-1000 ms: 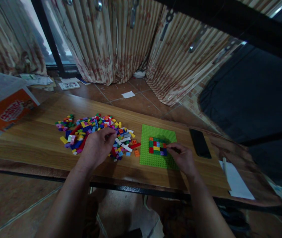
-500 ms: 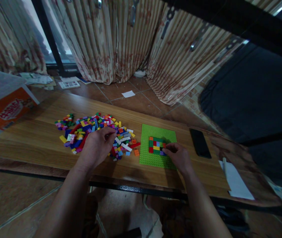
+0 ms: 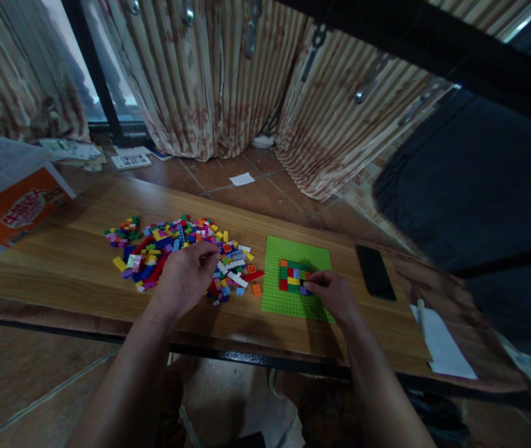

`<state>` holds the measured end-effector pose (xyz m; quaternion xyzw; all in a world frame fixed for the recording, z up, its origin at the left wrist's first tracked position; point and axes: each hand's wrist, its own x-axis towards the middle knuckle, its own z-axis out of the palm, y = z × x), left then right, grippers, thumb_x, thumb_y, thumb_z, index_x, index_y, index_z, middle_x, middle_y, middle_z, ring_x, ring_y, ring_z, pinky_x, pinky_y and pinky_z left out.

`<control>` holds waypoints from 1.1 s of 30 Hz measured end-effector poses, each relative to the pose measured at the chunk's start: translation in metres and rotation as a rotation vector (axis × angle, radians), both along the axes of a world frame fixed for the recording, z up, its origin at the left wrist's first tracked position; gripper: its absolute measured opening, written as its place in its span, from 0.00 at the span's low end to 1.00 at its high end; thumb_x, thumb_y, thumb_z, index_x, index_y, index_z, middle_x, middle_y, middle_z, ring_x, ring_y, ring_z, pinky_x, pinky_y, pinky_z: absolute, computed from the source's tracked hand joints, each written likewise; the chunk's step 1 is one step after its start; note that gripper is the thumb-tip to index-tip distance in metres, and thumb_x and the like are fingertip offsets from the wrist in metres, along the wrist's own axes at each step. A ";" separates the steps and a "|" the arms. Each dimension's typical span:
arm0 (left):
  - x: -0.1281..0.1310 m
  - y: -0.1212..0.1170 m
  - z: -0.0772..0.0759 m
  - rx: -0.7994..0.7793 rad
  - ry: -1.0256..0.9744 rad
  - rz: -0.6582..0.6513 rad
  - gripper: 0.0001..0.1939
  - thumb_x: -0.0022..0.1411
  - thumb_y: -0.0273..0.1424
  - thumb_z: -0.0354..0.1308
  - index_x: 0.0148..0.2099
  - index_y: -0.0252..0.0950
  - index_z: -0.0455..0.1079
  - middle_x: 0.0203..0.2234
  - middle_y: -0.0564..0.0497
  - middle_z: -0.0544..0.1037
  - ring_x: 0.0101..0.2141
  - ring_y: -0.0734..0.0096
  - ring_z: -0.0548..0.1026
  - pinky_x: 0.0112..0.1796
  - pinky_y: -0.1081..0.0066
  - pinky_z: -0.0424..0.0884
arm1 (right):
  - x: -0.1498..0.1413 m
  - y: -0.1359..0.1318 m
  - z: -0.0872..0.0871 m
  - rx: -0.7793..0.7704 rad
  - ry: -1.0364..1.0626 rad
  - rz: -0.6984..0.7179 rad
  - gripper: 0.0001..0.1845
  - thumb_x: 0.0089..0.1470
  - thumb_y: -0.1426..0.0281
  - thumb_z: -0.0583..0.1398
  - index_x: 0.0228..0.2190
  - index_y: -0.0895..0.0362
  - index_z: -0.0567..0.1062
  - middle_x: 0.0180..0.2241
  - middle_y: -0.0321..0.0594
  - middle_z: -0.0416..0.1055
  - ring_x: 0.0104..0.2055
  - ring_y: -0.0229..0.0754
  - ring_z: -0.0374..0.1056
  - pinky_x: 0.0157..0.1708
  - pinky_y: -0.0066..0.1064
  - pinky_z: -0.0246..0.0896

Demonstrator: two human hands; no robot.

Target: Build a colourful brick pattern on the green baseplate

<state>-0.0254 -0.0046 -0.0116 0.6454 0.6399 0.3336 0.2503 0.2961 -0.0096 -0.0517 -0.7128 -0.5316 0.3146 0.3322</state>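
Many-coloured bricks [image 3: 291,281] form a flat block on the green baseplate [image 3: 275,303].

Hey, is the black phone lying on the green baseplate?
No, the black phone lies on the wooden table, to the right of the green baseplate.

I think I am in a room in a home. I see long striped curtains [image 3: 176,81] by a window [image 3: 120,81] on the far side, brown floor tiles [image 3: 265,193], and papers [image 3: 71,150] lying at the far left.
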 end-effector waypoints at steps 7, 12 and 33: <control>-0.001 -0.002 0.004 -0.004 0.016 0.023 0.15 0.61 0.37 0.51 0.42 0.37 0.77 0.32 0.49 0.82 0.33 0.65 0.78 0.35 0.70 0.70 | 0.007 -0.003 0.001 0.075 0.034 -0.093 0.17 0.41 0.55 0.66 0.26 0.57 0.78 0.26 0.41 0.76 0.30 0.45 0.71 0.33 0.36 0.64; 0.000 -0.003 0.005 -0.001 0.009 0.018 0.15 0.61 0.37 0.52 0.42 0.36 0.76 0.31 0.48 0.82 0.32 0.65 0.78 0.34 0.70 0.71 | -0.010 -0.005 0.005 0.346 -0.242 -0.063 0.22 0.55 0.53 0.57 0.41 0.57 0.76 0.41 0.49 0.76 0.43 0.51 0.71 0.45 0.44 0.65; -0.002 -0.005 0.001 0.016 0.015 -0.011 0.15 0.62 0.37 0.51 0.44 0.37 0.76 0.34 0.48 0.82 0.34 0.64 0.78 0.36 0.70 0.71 | -0.055 -0.014 -0.019 0.299 -0.606 0.314 0.37 0.58 0.48 0.52 0.61 0.56 0.60 0.64 0.54 0.55 0.67 0.61 0.46 0.61 0.59 0.47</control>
